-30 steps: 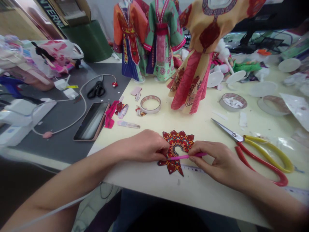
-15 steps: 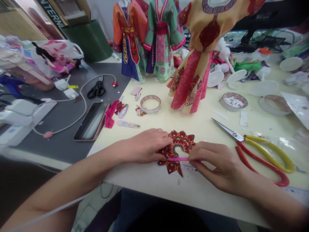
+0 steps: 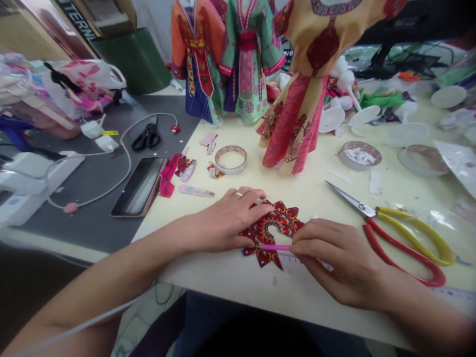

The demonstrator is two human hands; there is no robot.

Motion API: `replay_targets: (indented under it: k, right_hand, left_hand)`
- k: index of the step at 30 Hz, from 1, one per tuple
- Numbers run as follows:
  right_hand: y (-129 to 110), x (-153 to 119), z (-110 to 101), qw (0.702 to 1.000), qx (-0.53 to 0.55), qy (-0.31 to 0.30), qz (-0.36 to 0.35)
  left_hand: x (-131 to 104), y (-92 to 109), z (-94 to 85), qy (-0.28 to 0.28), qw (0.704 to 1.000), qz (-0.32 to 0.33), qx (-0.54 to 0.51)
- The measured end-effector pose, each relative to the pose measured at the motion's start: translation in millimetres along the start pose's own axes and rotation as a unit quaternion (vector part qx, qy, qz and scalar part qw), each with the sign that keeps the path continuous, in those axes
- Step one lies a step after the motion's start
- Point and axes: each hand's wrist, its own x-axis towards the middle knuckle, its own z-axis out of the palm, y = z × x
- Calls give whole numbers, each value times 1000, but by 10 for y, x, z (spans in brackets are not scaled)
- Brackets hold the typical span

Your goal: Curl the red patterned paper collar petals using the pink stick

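Observation:
A red patterned collar-shaped piece (image 3: 284,216), with a pointed, petal-like edge and a round cut-out, lies on the pale table top. Resting on its left side is my left hand (image 3: 238,220), fingers stretched and apart, thumb near the lower edge. My right hand (image 3: 330,253) pinches a thin pink stick (image 3: 275,247), whose tip touches or hovers just over the piece near my left thumb; I cannot tell which. Part of a white strip with small marks shows beneath my right hand. Scissors (image 3: 372,213) with one yellow and one red handle lie open at the right.
Dressed doll figures stand behind, including one in a yellow and red dress (image 3: 293,119). A tape roll (image 3: 231,159), fabric scraps (image 3: 169,176), a phone (image 3: 139,187) and black scissors (image 3: 146,137) lie to the left. Another tape ring (image 3: 360,155) holds white bits.
My left hand has opened: its fingers have lifted and spread, uncovering more of the red piece. My right hand keeps the pink stick in nearly the same place.

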Motion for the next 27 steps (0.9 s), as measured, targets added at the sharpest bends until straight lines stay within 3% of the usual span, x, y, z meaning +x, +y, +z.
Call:
replay_targets:
  k: [17,27]
  right_hand:
    - [38,-4,-11,999,-30,34,28]
    - [50,16,-21,999,-14,29,28]
  left_hand:
    - [10,-93,39,32,999,26,17]
    - [-11,-94,-58,-12,1000,22,-4]
